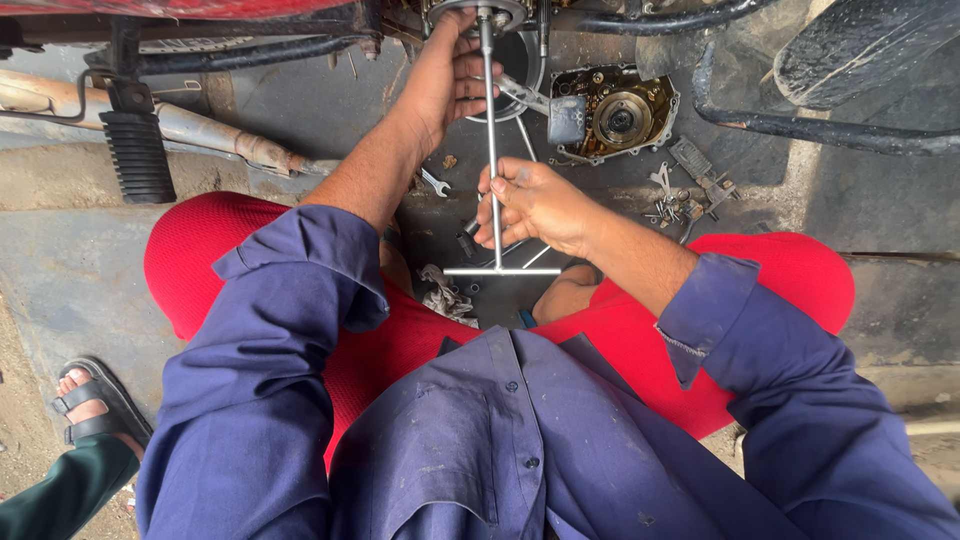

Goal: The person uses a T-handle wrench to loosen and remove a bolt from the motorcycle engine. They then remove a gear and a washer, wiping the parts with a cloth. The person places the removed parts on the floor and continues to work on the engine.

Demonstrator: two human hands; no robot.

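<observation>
My right hand [535, 205] pinches the T-handle socket wrench [491, 150], left hand [445, 80] steadying its twelve-o'clock end square

A long silver T-handle wrench [491, 150] stands nearly upright, its far end seated in a round metal engine part [478, 12] at the top of the view. Its crossbar lies level at the near end, above the person's red-clad lap.
</observation>
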